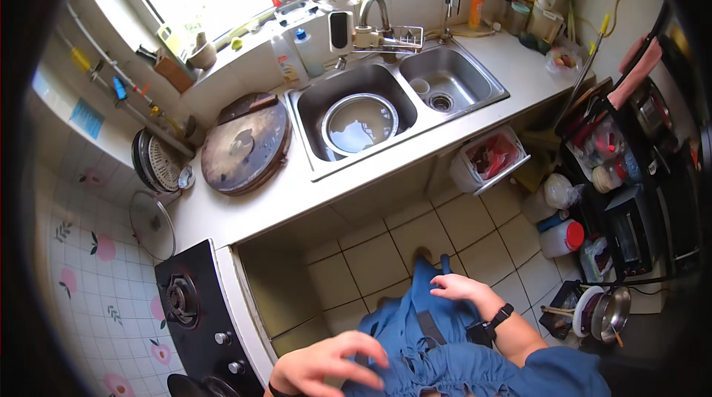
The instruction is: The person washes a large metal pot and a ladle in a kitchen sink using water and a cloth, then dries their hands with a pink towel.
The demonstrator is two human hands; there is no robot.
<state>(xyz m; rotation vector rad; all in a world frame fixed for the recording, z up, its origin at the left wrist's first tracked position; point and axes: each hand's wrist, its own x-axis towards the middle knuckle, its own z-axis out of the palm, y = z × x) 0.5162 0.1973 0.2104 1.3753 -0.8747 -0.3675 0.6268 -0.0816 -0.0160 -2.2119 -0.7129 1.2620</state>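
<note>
My left hand hovers low in front of my blue apron-like garment, with its fingers curved, apart and holding nothing. Further right, my right hand is held out over the garment, fingers loosely stretched and also free of any object. A dark band with a small device sits on the right wrist. Beyond both hands, a metal basin of water stands in the larger sink bowl. On the counter left of the sink lies a round wooden chopping board, with a knife at its far edge.
A black gas stove is at the lower left. The smaller sink bowl holds a white cup. A lined trash bin hangs under the counter edge. Shelves with a black oven and stacked pans line the right side.
</note>
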